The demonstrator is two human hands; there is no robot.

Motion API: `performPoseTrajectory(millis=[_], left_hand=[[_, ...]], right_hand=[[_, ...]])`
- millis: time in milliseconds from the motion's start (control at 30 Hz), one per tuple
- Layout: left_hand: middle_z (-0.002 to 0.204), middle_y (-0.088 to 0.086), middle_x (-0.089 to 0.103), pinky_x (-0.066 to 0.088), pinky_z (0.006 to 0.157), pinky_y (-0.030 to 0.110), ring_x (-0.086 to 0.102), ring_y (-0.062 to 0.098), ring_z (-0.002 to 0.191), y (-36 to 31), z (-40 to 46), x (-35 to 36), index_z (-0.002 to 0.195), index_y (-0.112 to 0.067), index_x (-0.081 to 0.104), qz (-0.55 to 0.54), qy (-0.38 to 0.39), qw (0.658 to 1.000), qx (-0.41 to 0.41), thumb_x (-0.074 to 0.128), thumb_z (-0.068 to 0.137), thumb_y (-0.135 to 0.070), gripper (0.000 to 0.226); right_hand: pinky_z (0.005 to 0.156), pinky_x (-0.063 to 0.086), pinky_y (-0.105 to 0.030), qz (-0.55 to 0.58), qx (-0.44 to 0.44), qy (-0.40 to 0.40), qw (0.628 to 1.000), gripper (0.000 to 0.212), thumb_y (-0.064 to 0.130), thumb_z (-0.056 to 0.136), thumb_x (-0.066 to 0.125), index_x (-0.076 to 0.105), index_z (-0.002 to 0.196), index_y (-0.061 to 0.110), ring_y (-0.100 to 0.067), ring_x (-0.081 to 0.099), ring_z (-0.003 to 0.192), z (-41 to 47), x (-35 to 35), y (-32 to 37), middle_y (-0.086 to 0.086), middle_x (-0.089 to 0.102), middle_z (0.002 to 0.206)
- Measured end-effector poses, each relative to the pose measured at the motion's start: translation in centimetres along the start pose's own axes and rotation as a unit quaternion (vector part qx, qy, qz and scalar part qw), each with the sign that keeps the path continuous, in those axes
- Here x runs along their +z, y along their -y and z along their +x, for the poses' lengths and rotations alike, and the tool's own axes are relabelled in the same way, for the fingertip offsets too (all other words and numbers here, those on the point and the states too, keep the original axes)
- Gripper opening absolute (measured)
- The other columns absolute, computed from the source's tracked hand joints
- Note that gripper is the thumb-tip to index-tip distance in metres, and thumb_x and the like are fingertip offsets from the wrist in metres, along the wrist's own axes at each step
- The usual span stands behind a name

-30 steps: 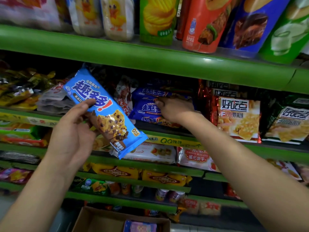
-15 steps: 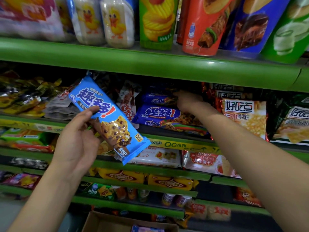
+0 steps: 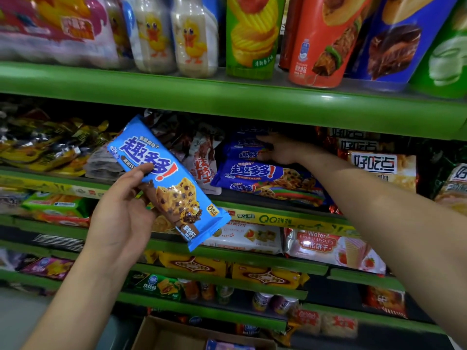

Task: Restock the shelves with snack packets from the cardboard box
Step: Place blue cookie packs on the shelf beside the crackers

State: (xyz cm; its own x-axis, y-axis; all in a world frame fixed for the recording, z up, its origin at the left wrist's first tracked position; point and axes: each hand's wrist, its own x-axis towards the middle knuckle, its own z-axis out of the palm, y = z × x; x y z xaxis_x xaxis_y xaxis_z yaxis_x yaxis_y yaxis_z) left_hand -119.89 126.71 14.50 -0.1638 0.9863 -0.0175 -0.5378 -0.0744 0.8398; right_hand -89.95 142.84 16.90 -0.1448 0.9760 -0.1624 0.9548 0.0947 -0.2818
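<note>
Box (image 3: 161,334) at bottom edge, nearest cam, open top, a purple pkt inside, rest cropped.

L hand (image 3: 121,215) next out: thumb over the front, fingers curled behind the blue cookie pkt (image 3: 168,183), so grasping it. Pkt held in air in front of the shelves, not on any shelf yet. Long axis runs diagonal, top end up-left, bottom end down-right, printed face toward cam.

Farther in, R hand (image 3: 280,150) reaches into the mid shelf (image 3: 252,104) bay, on the upper pkt of the blue stack (image 3: 255,173). Fingertips go into shadow behind that pkt; looks like they curl on its end, but can't tell grip for sure.

Key relation: stack lies right and slightly up of the held pkt, and deeper. Stack pkts lie flat, long axis left-right along the shelf. Held pkt is tilted vs that, so judgement: needs a clockwise turn to level, then slide right and in. R hand is nearer the slot, L hand has the pkt, so probably R clears or steadies room while L feeds it in.

Farthest: tall snack cans (image 3: 321,39) on top shelf.
</note>
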Motion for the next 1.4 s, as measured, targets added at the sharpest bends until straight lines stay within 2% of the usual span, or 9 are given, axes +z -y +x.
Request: performPoseTrajectory(millis=[133, 200, 367, 500, 733, 1033, 1167, 1300, 1400], left_hand=[[0.109, 0.002, 0.065, 0.048, 0.086, 0.04, 0.057, 0.022, 0.105, -0.4, 0.0, -0.4, 0.097, -0.017, 0.068, -0.008, -0.003, 1.0, 0.002, 0.049, 0.098, -0.022, 0.019], [0.115, 0.005, 0.062, 0.048, 0.089, 0.042, 0.057, 0.024, 0.108, -0.6, 0.0, -0.5, 0.097, -0.017, 0.068, -0.013, -0.005, 1.0, 0.004, 0.049, 0.098, -0.022, 0.019], [0.131, 0.01, 0.058, 0.044, 0.102, 0.047, 0.058, 0.025, 0.117, -0.9, 0.0, 0.2, 0.098, -0.016, 0.068, -0.028, -0.001, 1.0, -0.001, 0.05, 0.098, -0.022, 0.019], [0.121, 0.007, 0.064, 0.037, 0.109, 0.054, 0.054, 0.029, 0.13, -0.8, -0.2, 0.7, 0.101, -0.015, 0.067, -0.027, 0.007, 1.0, -0.01, 0.05, 0.098, -0.022, 0.019], [0.095, 0.0, 0.072, 0.055, 0.075, 0.042, 0.067, 0.021, 0.094, -0.7, -0.9, 1.0, 0.098, -0.019, 0.069, -0.009, 0.02, 1.0, -0.018, 0.048, 0.098, -0.023, 0.021], [0.08, -0.003, 0.072, 0.057, 0.057, 0.033, 0.071, 0.014, 0.072, -1.0, -1.3, 0.7, 0.098, -0.019, 0.068, -0.032, 0.025, 0.999, -0.019, 0.049, 0.096, -0.019, 0.019], [0.075, -0.003, 0.069, 0.055, 0.058, 0.033, 0.068, 0.014, 0.07, -0.5, -1.5, 1.1, 0.098, -0.017, 0.069, -0.023, 0.017, 0.999, -0.022, 0.049, 0.097, -0.016, 0.021], [0.067, -0.001, 0.067, 0.054, 0.064, 0.038, 0.067, 0.014, 0.065, 0.3, -1.8, 2.1, 0.098, -0.016, 0.067, -0.035, 0.012, 0.999, -0.027, 0.046, 0.097, -0.012, 0.021], [0.065, 0.003, 0.062, 0.056, 0.068, 0.047, 0.066, 0.021, 0.068, 1.1, -2.5, 3.3, 0.099, -0.016, 0.066, -0.076, 0.021, 0.996, -0.035, 0.046, 0.096, -0.009, 0.021]], right_hand=[[0.101, 0.032, -0.024, 0.047, -0.03, -0.045, 0.997, 0.078, 0.054, 0.09, 0.062, 0.026, 0.155, 0.029, -0.024, 0.037, 0.142, -4.4, -0.2, 1.3, -0.002, 0.029, 0.161], [0.101, 0.033, -0.025, -0.002, -0.05, -0.014, 0.999, 0.083, 0.06, 0.083, 0.066, 0.029, 0.152, 0.034, -0.024, 0.039, 0.14, -7.1, 0.0, 2.0, 0.0, 0.032, 0.16], [0.108, 0.038, -0.03, -0.06, -0.053, 0.011, 0.997, 0.085, 0.038, 0.081, 0.077, 0.03, 0.152, 0.035, -0.026, 0.042, 0.138, -9.2, 2.1, 2.1, -0.002, 0.038, 0.157], [0.117, 0.03, -0.037, -0.04, -0.077, -0.028, 0.996, 0.076, 0.03, 0.085, 0.074, 0.034, 0.15, 0.038, -0.025, 0.03, 0.145, -7.5, 2.8, 1.4, 0.0, 0.028, 0.161], [0.118, 0.026, -0.043, -0.057, -0.07, -0.104, 0.991, 0.063, 0.03, 0.095, 0.059, 0.033, 0.152, 0.038, -0.03, 0.019, 0.147, -6.3, 4.4, 0.0, 0.001, 0.025, 0.162], [0.119, 0.019, -0.042, -0.06, -0.051, -0.107, 0.991, 0.06, 0.038, 0.096, 0.057, 0.033, 0.151, 0.039, -0.037, 0.019, 0.147, -5.8, 4.6, 0.2, 0.004, 0.025, 0.162], [0.118, 0.022, -0.039, -0.04, -0.031, -0.141, 0.989, 0.06, 0.038, 0.094, 0.059, 0.039, 0.15, 0.03, -0.034, 0.026, 0.144, -7.4, 4.2, 0.7, -0.001, 0.029, 0.16], [0.099, 0.039, -0.026, 0.155, -0.058, -0.247, 0.955, 0.036, 0.033, 0.095, 0.061, 0.061, 0.128, 0.021, -0.021, 0.05, 0.124, -11.9, 4.5, 2.5, -0.001, 0.057, 0.133], [0.085, 0.05, -0.02, 0.445, -0.035, -0.18, 0.877, 0.034, 0.052, 0.087, 0.064, 0.062, 0.115, 0.032, -0.003, 0.065, 0.1, -16.4, 5.5, 5.1, 0.016, 0.068, 0.105]])
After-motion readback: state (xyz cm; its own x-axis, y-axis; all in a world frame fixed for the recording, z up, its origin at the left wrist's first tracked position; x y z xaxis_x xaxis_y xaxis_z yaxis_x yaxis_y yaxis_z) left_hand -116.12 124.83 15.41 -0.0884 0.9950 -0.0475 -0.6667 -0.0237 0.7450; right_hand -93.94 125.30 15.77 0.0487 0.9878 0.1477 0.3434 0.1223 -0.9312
